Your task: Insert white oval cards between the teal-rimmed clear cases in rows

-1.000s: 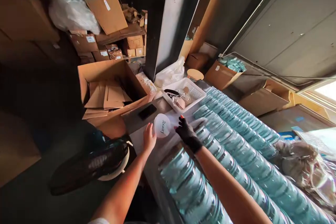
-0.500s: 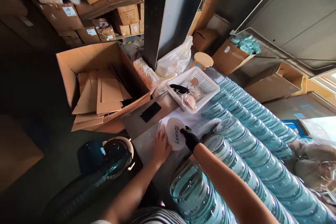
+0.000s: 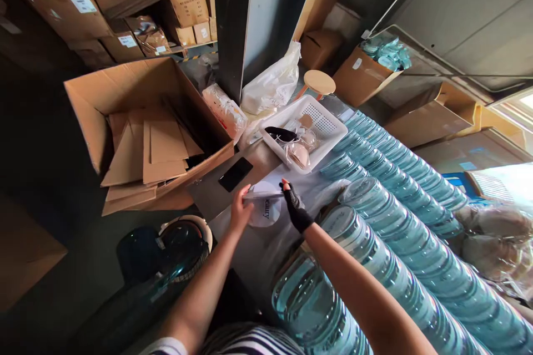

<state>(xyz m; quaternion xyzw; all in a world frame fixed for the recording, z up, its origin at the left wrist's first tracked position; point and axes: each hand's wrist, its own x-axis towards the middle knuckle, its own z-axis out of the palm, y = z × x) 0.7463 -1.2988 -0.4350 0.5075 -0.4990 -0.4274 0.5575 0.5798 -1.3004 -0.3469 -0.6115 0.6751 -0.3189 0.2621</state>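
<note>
A thin clear sleeve (image 3: 263,194) is pinched at one end by the bare left hand (image 3: 240,213), fingers closed on its edge, and at the other end by the gloved right hand (image 3: 293,206), whose fingertips are closed on the same strip. Just beneath both hands, a round white lid (image 3: 266,212) with dark lettering is seen lying on the bench (image 3: 254,249), partly covered by the sleeve; whether the lid is touched by either hand cannot be told. Just beyond the left hand, a black phone (image 3: 235,174) is laid flat on the bench. Beyond the right hand, a white basket (image 3: 328,136) is set, with small wrapped pieces and a dark item inside it. To the right of the right hand, long rows of stacked teal lids (image 3: 400,244) are laid across the bench, and one such row runs close under the right forearm. Far out to the left of the left hand, an open cardboard box (image 3: 137,89) holding flat cardboard sheets is seen. Nearer the body, below the left arm, a dark rounded object (image 3: 166,258) is partly visible.
</note>
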